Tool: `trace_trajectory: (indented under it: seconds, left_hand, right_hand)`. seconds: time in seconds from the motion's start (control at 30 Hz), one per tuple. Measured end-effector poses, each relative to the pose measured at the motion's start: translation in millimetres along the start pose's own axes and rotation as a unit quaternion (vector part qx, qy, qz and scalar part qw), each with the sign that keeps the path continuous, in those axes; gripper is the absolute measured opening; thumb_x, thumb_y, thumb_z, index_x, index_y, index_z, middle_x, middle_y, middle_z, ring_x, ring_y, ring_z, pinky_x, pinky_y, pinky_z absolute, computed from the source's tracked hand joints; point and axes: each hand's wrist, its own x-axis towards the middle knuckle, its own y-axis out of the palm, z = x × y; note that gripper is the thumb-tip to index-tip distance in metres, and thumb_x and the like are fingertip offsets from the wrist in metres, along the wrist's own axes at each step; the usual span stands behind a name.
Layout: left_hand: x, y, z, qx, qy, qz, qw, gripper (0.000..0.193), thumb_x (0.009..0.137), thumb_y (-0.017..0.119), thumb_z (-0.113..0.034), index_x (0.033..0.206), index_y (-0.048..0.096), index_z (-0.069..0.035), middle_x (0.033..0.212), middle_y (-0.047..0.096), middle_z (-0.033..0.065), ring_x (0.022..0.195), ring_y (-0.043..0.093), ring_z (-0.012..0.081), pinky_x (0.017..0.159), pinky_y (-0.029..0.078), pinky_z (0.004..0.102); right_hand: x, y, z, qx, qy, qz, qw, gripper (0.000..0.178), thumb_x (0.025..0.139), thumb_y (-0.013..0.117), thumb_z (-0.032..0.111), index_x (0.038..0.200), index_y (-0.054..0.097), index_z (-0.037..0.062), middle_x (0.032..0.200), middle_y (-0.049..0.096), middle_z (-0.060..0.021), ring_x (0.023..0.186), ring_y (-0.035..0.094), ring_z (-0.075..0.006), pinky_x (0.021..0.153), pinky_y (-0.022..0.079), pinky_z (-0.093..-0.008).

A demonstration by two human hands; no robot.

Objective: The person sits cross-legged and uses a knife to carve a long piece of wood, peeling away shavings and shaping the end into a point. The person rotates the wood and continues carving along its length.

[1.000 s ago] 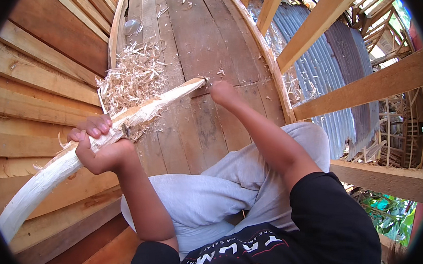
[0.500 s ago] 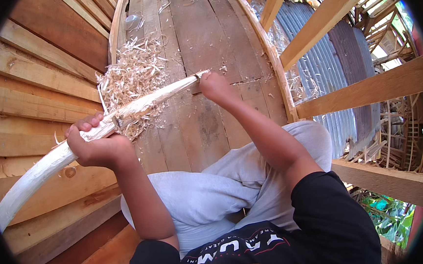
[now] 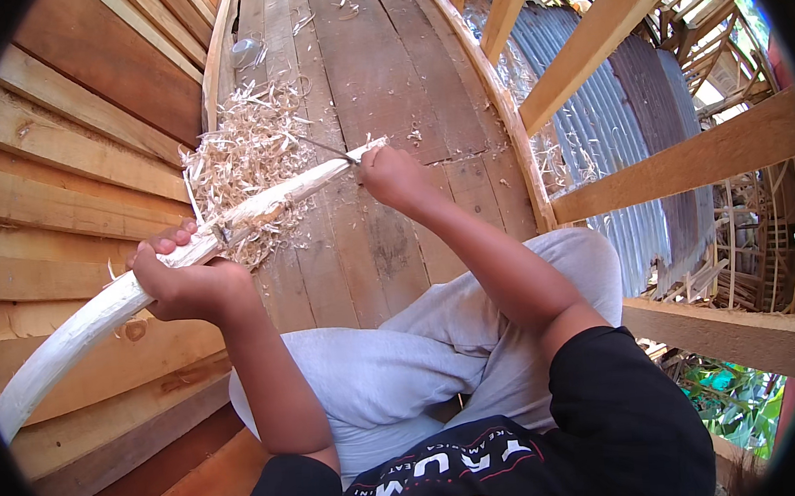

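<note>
A long, pale, peeled wooden pole (image 3: 81, 333) curves from the left edge up toward the middle, its far end roughly whittled. My left hand (image 3: 183, 272) is wrapped round it where the smooth part meets the carved part. At the far tip, my right hand (image 3: 394, 176) is closed on a knife (image 3: 324, 149); its handle is hidden in my fist. The thin dark blade points up and left, across the pole's carved end. Just beyond the pole lies a heap of curled wood shavings (image 3: 247, 139) on the plank floor (image 3: 383, 235).
A plank wall (image 3: 71, 192) rises close on my left. To my right stand wooden railing posts (image 3: 609, 40) and a rail (image 3: 687, 163), with corrugated metal sheets (image 3: 581, 106) beyond. A small clear cup (image 3: 245, 52) lies past the shavings. My crossed legs (image 3: 396, 359) are below.
My right hand has shifted slightly left and down along the pole's tip. The knife blade now shows angled across the pole. My left hand keeps its grip in nearly the same place.
</note>
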Motion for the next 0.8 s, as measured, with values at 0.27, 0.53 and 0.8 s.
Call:
trace_trajectory:
  seconds: [0.27, 0.53, 0.8]
  left_hand:
    - [0, -2, 1, 0.001, -0.005, 0.022, 1.0, 0.014, 0.078, 0.051, -0.012, 0.075, 0.037, -0.007, 0.069, 0.038, 0.0034, 0.061, 0.042, 0.0165, 0.069, 0.047, 0.0371]
    - [-6, 0, -2, -0.019, -0.016, 0.025, 0.999, 0.015, 0.077, 0.051, -0.012, 0.07, 0.037, -0.009, 0.067, 0.037, 0.0022, 0.061, 0.04, 0.0153, 0.066, 0.046, 0.034]
    - [-1, 1, 1, -0.023, -0.001, 0.039, 0.999, 0.015, 0.078, 0.052, -0.012, 0.074, 0.038, -0.009, 0.067, 0.037, 0.0019, 0.06, 0.038, 0.0156, 0.07, 0.046, 0.0373]
  right_hand:
    - [4, -10, -3, 0.026, 0.025, 0.013, 0.999, 0.051, 0.092, 0.032, 0.031, 0.094, 0.065, -0.0081, 0.104, 0.061, -0.0326, 0.101, 0.058, -0.0473, 0.092, 0.044, -0.0515]
    - [24, -17, -38, 0.008, 0.033, -0.018, 0.999, 0.048, 0.092, 0.033, 0.031, 0.094, 0.066, -0.0049, 0.103, 0.063, -0.0293, 0.1, 0.059, -0.046, 0.09, 0.045, -0.0532]
    - [20, 0, -33, 0.011, 0.016, -0.031, 0.999, 0.047, 0.093, 0.031, 0.029, 0.094, 0.064, -0.0056, 0.104, 0.061, -0.0305, 0.101, 0.058, -0.0466, 0.09, 0.044, -0.0527]
